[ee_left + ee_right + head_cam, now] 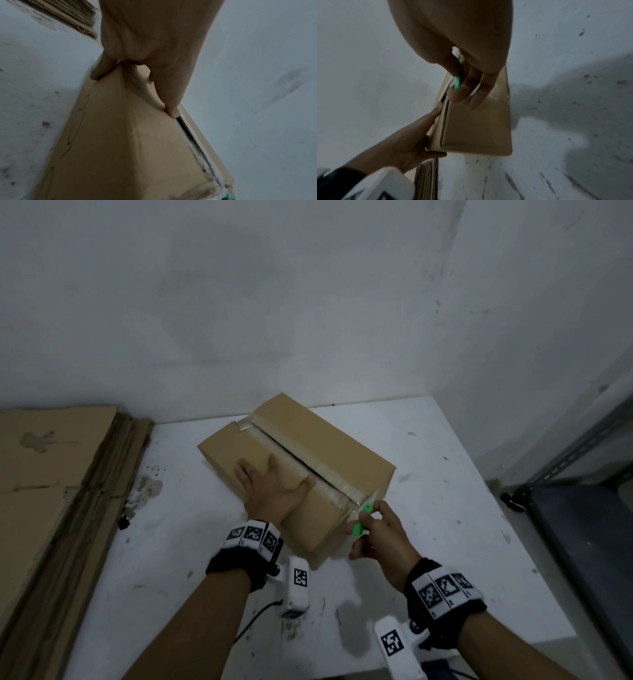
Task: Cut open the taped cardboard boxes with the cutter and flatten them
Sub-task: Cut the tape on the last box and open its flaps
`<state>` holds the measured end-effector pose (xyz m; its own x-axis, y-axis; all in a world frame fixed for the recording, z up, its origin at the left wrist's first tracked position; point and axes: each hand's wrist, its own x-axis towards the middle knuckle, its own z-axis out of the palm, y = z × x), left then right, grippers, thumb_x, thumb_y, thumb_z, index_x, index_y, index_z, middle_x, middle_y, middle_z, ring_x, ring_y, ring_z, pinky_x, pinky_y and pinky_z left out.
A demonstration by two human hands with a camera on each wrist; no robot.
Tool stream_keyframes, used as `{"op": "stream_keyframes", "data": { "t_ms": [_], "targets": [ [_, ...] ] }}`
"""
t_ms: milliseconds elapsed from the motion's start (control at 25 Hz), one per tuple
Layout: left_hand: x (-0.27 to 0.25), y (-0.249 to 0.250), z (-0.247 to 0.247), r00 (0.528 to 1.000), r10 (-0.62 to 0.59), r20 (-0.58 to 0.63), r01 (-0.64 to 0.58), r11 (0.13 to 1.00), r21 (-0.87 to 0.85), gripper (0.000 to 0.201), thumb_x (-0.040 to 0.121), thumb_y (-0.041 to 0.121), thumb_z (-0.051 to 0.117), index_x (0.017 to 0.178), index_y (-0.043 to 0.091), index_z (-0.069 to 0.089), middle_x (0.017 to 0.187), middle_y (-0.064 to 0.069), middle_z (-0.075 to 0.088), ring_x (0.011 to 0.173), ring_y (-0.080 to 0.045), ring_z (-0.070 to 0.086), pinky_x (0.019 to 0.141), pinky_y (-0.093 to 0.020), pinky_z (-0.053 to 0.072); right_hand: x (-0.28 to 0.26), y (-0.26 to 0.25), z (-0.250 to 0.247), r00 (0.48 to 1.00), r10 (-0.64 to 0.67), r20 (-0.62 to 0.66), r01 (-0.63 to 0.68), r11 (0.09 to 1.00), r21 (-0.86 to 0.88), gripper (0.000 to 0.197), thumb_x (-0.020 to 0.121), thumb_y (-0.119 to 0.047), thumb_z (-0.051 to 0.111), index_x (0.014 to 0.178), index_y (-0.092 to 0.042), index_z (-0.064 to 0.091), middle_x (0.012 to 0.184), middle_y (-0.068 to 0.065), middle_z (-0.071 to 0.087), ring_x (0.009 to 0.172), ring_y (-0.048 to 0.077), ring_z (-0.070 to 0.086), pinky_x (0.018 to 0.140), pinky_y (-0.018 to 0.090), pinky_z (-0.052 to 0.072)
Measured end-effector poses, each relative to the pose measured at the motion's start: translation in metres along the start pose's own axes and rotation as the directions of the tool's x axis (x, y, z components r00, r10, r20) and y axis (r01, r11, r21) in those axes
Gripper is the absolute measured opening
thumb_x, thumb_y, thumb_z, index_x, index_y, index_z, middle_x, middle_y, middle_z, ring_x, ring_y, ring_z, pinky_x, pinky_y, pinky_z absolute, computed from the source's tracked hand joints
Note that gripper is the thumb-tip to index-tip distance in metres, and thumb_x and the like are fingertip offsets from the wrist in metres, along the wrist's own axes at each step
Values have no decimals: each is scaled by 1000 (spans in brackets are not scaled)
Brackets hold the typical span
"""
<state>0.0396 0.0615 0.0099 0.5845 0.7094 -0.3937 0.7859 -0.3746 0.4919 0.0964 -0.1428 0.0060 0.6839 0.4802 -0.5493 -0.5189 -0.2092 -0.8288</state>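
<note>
One scrawled box [120, 142] side, left-wrist view only.

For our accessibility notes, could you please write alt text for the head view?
A left hand presses on a cardboard box on a white table while the right hand holds a green cutter at its taped seam. Flattened cardboard lies left.

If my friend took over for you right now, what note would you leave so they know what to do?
Left hand: flat on top of the cardboard box, pressing it steady.
Right hand: grips the green cutter at the near end of the top seam.
The box sits on the white table; flattened cardboard is stacked to the left.
Done: the top seam looks slit and gapes.
Left: free the taped ends, open the flaps, flatten the box.
</note>
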Motion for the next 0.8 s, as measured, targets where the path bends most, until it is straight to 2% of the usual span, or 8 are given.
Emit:
{"op": "stream_keyframes", "data": {
  "t_ms": [120, 240, 320, 440, 520, 800],
  "targets": [
    [2, 2, -3, 1000, 5, 20, -5, 1000, -15, 114, 76, 80, 57, 159, 29, -1, 158, -17, -34, 146, -32, -33, 116, -62, 19, 0, 1, 0, 1000, 12, 15, -10, 990, -144, 10, 107, -19, 40, 105, -11, 46, 85, 20, 68, 43, 26, 48, 50, 34, 49],
    [4, -3, -6, 998, 27, 56, -25, 999, -29, 124, 68, 82, 63, 159, 30, -3, 157, -18, -34, 144, -33, -35, 120, -55, 9, 6, -4, -6, 1000, -4, 14, 8, 955, -298, 12, 105, -18, 41, 111, -10, 47, 82, 20, 69, 40, 23, 39, 46, 30, 40],
    [4, -6, -7, 998, 25, 54, -23, 999, -44, 129, 65, 81, 67, 159, 30, -3, 156, -18, -37, 144, -33, -36, 122, -50, 3, 2, -5, -7, 999, -2, 35, 12, 952, -307, 12, 105, -18, 40, 113, -11, 46, 79, 20, 66, 38, 22, 35, 43, 28, 36],
    [5, -6, -6, 999, 17, 48, -14, 998, -59, 129, 66, 78, 71, 159, 29, -4, 154, -17, -41, 143, -33, -37, 122, -48, 0, -14, 1, -4, 994, -5, 106, 38, 948, -317, 11, 106, -15, 38, 99, -10, 45, 74, 17, 63, 37, 22, 31, 41, 27, 33],
    [6, -5, -6, 998, 12, 56, -10, 999, -46, 129, 67, 77, 70, 159, 29, -6, 153, -17, -42, 143, -33, -37, 122, -47, -1, -19, 3, -5, 991, -3, 132, 48, 940, -339, 10, 105, -13, 38, 97, -9, 43, 75, 17, 64, 36, 22, 30, 41, 26, 32],
    [6, -4, -6, 996, 35, 85, -36, 999, 7, 128, 69, 78, 68, 159, 29, -9, 153, -18, -42, 143, -35, -36, 122, -45, -4, -24, 10, -11, 981, 32, 191, 33, 945, -325, 14, 105, -14, 38, 113, -5, 45, 78, 18, 68, 34, 22, 33, 42, 27, 36]
  ]
}}
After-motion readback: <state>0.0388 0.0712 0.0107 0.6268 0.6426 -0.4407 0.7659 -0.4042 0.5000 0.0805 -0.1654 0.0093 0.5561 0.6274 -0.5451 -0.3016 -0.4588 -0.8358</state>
